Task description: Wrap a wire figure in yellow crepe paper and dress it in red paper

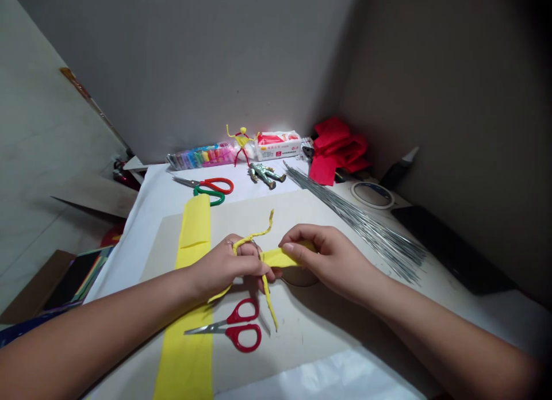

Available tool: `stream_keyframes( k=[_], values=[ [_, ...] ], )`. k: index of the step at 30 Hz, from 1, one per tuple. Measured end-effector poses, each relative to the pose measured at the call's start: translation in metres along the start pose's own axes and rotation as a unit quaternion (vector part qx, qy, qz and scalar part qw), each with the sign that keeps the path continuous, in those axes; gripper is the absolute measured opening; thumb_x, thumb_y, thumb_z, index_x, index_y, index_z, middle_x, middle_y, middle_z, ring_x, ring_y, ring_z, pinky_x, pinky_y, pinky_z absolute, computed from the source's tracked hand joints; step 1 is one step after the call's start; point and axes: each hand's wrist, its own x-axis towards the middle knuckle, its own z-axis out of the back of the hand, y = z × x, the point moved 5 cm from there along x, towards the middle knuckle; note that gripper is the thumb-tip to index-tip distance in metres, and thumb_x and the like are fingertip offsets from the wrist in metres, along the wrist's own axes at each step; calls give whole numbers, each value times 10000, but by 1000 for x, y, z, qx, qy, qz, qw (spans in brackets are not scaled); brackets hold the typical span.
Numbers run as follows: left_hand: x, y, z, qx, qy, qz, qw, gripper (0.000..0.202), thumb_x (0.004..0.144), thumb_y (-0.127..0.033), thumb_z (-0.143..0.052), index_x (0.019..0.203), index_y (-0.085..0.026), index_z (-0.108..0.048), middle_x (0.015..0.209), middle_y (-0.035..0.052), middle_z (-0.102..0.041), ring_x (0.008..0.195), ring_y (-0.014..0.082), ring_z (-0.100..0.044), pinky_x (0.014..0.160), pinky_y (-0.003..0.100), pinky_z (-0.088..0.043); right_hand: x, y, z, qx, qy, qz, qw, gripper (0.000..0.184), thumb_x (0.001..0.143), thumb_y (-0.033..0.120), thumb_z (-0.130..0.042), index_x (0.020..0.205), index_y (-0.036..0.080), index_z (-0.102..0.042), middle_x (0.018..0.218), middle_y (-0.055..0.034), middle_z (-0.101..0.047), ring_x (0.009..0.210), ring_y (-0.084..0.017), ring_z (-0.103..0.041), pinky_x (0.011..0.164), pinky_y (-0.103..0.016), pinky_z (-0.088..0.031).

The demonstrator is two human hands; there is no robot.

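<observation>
My left hand (228, 265) is closed around a wire figure wrapped in yellow crepe paper (259, 234), whose limbs stick up toward the back and down toward me. My right hand (321, 256) pinches a yellow paper strip (280, 257) that runs to the figure. Both hands hover over a grey cardboard mat (302, 319). A long yellow crepe paper band (192, 308) lies under my left wrist. Red-handled scissors (237, 328) rest on the mat just below my hands.
Behind the hands lie red and green scissors (211, 188), a bundle of thin metal wires (366, 227), a tape roll (371, 194), red crepe paper (336, 150), a clay pack (200, 157), a tissue pack (278, 144), and two small figures (241, 141), (265, 175).
</observation>
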Motion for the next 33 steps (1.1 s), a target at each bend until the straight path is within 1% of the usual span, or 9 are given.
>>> stream_keyframes(
  k=[9, 12, 14, 17, 19, 22, 25, 29, 33],
  values=[
    [2, 3, 5, -51, 8, -8, 999, 123, 614, -154, -679, 495, -156, -647, 563, 35, -695, 685, 209, -674, 600, 264, -498, 4, -20, -10, 169, 88, -92, 977, 205, 813, 357, -592, 820, 152, -606, 517, 62, -468, 447, -55, -342, 425, -177, -241],
    [2, 2, 4, -66, -3, 2, 998, 89, 598, -147, -673, 513, -142, -647, 581, 54, -702, 727, 232, -681, 585, 264, -502, 7, -24, -8, 173, 70, -93, 978, 233, 801, 387, -607, 810, 154, -600, 512, 67, -434, 437, -54, -331, 411, -177, -236],
    [2, 1, 4, -65, -8, 9, 998, 58, 604, -154, -660, 557, -120, -668, 648, 87, -723, 701, 221, -678, 566, 254, -497, 8, -21, 0, 144, 5, -44, 989, 212, 822, 374, -585, 833, 163, -605, 627, 25, -536, 509, -82, -442, 461, -198, -340],
    [2, -2, 6, -70, -26, 8, 997, 63, 594, -154, -652, 571, -100, -675, 703, 120, -729, 708, 228, -676, 545, 247, -488, -4, 0, 19, 19, -168, 134, 977, 105, 860, 255, -543, 890, 184, -614, 858, -43, -620, 756, -153, -564, 681, -286, -454],
    [2, -3, 6, -86, -37, 4, 996, 59, 567, -157, -665, 543, -103, -665, 651, 106, -711, 734, 244, -671, 561, 259, -494, -20, 20, 20, -100, -224, 285, 926, 94, 854, 174, -542, 902, 195, -620, 856, -55, -630, 803, -172, -562, 737, -329, -443],
    [2, -3, 6, -98, -28, 4, 995, 59, 547, -167, -669, 536, -109, -660, 521, 42, -638, 558, 167, -607, 521, 244, -458, -39, 39, 1, -259, -170, 451, 837, 136, 839, 130, -564, 942, 191, -628, 829, -51, -668, 775, -183, -562, 711, -361, -414],
    [3, -2, 7, -86, -33, -4, 996, 44, 540, -157, -661, 519, -130, -634, 420, -40, -495, 413, 83, -448, 447, 216, -363, -44, 41, -14, -334, -112, 491, 797, 184, 884, 131, -477, 991, 157, -623, 882, -73, -689, 831, -204, -579, 718, -376, -414],
    [4, -3, 7, -16, -11, -30, 999, 189, 555, -163, -645, 400, -142, -539, 401, -65, -372, 399, 54, -324, 423, 222, -269, -40, 39, -21, -331, -96, 472, 812, 252, 903, 113, -388, 978, 120, -628, 835, -110, -676, 840, -219, -582, 708, -383, -429],
    [3, -7, 7, 22, -2, -56, 998, 236, 568, -176, -639, 373, -142, -512, 475, -44, -421, 445, 64, -372, 446, 228, -282, -39, 38, -23, -326, -109, 452, 823, 237, 897, 122, -410, 945, 90, -640, 789, -120, -657, 798, -225, -571, 681, -385, -416]
  ],
)
